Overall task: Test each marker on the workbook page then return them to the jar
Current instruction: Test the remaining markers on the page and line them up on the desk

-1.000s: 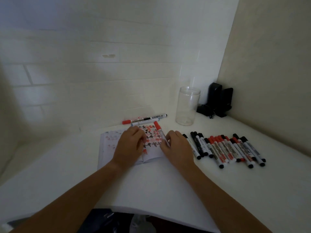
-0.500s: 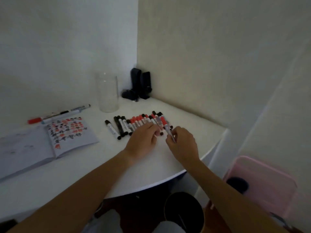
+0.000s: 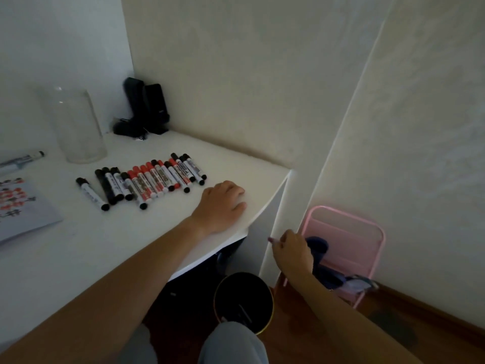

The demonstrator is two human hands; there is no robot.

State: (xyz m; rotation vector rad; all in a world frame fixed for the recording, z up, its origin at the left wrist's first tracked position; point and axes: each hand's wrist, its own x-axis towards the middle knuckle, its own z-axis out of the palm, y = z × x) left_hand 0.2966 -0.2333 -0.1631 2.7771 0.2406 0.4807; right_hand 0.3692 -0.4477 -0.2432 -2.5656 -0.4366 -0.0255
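Right hand [image 3: 292, 252] pinches red marker [image 3: 273, 240] off bench [image 3: 131, 232], above bin [image 3: 242, 302]: drop risk; left hand [image 3: 223, 203] flat.

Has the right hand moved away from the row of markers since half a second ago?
Yes. The right hand has left the desk and now hangs beyond its edge, above the bin.

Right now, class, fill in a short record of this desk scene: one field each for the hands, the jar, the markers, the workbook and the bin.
left hand: rests on the white desk near its right edge, holding nothing
right hand: off the desk, above the floor, pinching a red-tipped marker
jar: clear glass, upright, looks empty
row of markers: black and red caps, lying side by side on the desk
workbook: open, red and black test marks
bin: dark, on the floor below the desk edge
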